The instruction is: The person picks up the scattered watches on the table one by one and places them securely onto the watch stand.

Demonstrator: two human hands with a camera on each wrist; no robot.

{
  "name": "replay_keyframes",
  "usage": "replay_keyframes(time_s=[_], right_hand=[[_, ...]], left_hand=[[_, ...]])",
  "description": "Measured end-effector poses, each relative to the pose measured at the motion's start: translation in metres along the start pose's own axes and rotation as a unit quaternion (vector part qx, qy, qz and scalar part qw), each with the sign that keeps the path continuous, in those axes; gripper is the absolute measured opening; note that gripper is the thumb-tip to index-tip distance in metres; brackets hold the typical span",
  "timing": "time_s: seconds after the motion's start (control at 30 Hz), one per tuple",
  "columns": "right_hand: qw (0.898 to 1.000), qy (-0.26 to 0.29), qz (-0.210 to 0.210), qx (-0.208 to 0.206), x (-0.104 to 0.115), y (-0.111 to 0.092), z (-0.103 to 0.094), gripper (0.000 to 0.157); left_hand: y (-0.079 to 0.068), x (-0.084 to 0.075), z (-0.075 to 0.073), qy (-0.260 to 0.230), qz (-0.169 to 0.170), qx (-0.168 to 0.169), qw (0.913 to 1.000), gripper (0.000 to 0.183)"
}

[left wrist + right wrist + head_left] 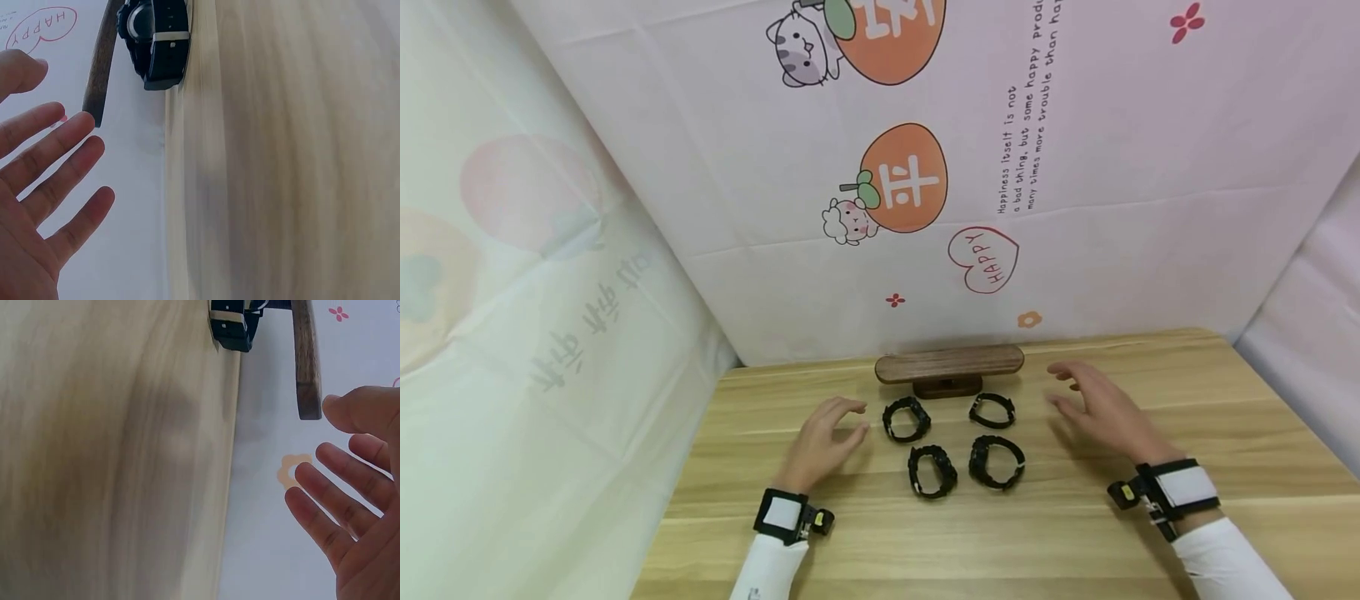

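Note:
Several black wristwatches lie on the wooden table between the two hands. In the head view one watch (917,406) is at the back left and another (1012,408) at the back right. A front-left watch (951,477) and a front-right watch (978,458) lie nearer the person. The left hand (820,443) hovers beside the back-left watch, fingers relaxed and holding nothing. On the other side the right hand (1101,410) hangs apart from the back-right watch, its fingers loosely spread. Behind the watches stands a dark wooden bar stand (951,363), bare along its top.
The light wooden table (880,550) ends at a white printed cloth (760,275) hung behind it. Cloth also hangs at the left (550,333) and right sides. Each wrist wears a black strap with a small camera (823,522).

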State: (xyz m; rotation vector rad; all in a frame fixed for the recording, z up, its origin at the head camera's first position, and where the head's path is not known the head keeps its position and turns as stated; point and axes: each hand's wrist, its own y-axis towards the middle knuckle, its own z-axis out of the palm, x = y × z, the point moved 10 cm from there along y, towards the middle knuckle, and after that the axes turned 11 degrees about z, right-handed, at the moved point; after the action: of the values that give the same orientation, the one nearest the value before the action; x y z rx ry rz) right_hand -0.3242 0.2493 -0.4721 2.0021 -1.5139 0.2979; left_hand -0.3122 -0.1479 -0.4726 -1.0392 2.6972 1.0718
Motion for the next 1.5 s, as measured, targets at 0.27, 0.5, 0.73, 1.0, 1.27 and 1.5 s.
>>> replay_keyframes(time_s=[0.27,0.5,0.73,1.0,1.27,1.5], right_hand=[[1.000,0.016,-0.009,-0.004,0.004,0.002,0.010,0.052],[1.000,0.015,0.005,-0.004,0.003,0.006,0.017,0.053],[1.000,0.014,0.027,0.002,0.003,0.010,0.021,0.058],[0.999,0.036,0.030,-0.009,0.000,0.017,0.024,0.063],[0.999,0.044,0.021,-0.019,0.002,0.024,0.030,0.063],[0.998,0.049,0.021,-0.022,0.004,0.030,0.032,0.065]], left_hand=[[0.002,-0.004,0.008,-0.031,-0.011,-0.008,0.9994,0.038],[0.007,-0.010,0.014,-0.034,-0.005,-0.015,0.9993,0.039],[0.012,-0.017,0.018,-0.030,0.005,-0.019,0.9994,0.039],[0.014,-0.022,0.024,-0.038,0.012,-0.022,0.9990,0.038],[0.017,-0.026,0.028,-0.032,0.018,-0.026,0.9990,0.038],[0.019,-0.029,0.029,-0.019,0.029,-0.036,0.9987,0.039]])
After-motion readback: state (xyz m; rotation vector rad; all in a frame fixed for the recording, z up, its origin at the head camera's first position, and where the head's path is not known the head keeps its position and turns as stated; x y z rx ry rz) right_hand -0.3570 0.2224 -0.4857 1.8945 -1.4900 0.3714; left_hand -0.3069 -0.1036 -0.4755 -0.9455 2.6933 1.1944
